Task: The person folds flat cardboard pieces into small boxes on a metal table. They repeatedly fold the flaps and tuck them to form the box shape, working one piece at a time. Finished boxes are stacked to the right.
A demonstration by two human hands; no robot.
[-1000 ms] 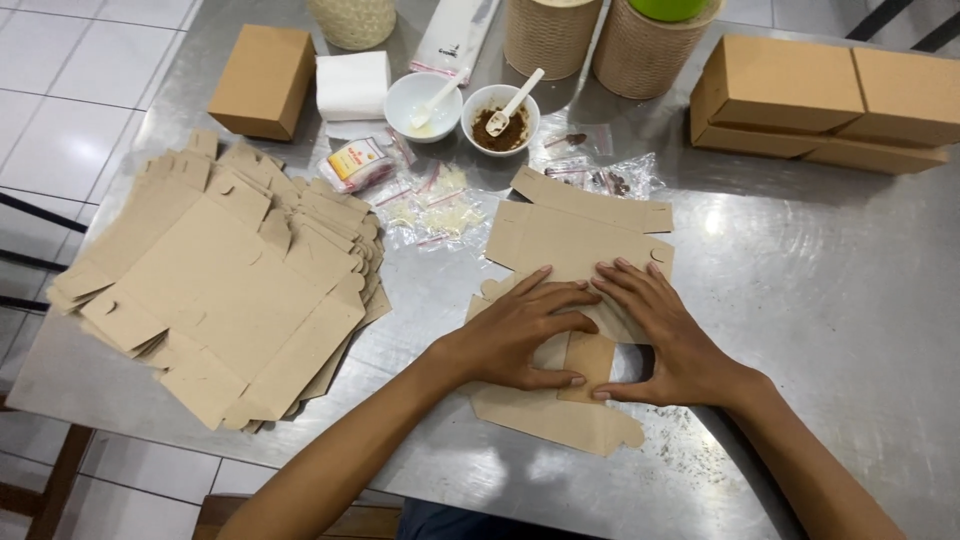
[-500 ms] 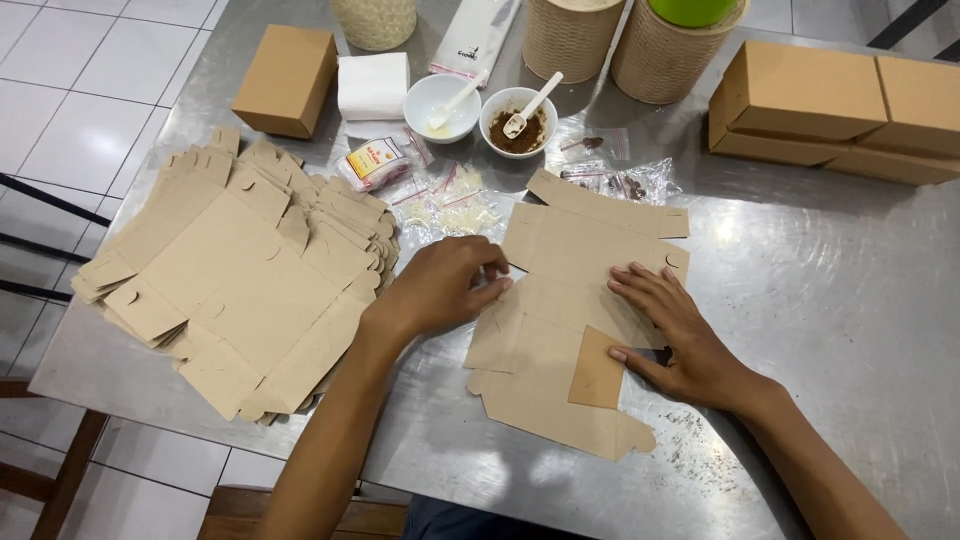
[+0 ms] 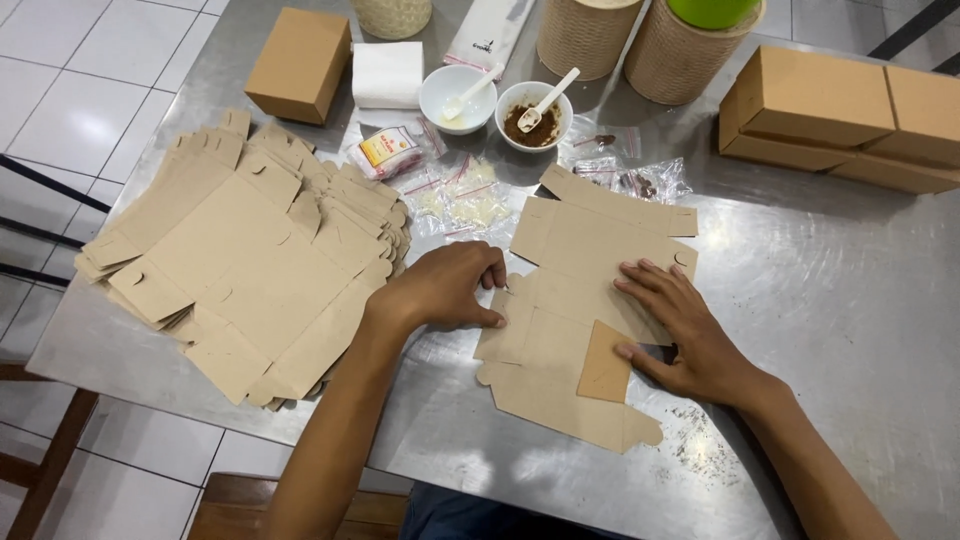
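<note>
Hands, left [image 3: 440, 288] and right [image 3: 680, 335], press flat (fingers spread) the box blank [image 3: 585, 310], lying lengthwise toward the person.

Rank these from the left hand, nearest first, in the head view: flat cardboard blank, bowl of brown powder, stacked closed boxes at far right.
1. Flat cardboard blank: touching the left hand.
2. Bowl of brown powder: beyond, up the table.
3. Stacked closed boxes: far right corner.

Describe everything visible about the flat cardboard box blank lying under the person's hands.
The unfolded tan cardboard box blank lies flat on the grey metal table, with die-cut flaps, creases and rounded tabs at its edges. One small square flap near its lower right is folded over, showing a darker tan face. The right hand presses flat on the blank's right side; the left hand touches its left edge with curled fingers.
</note>
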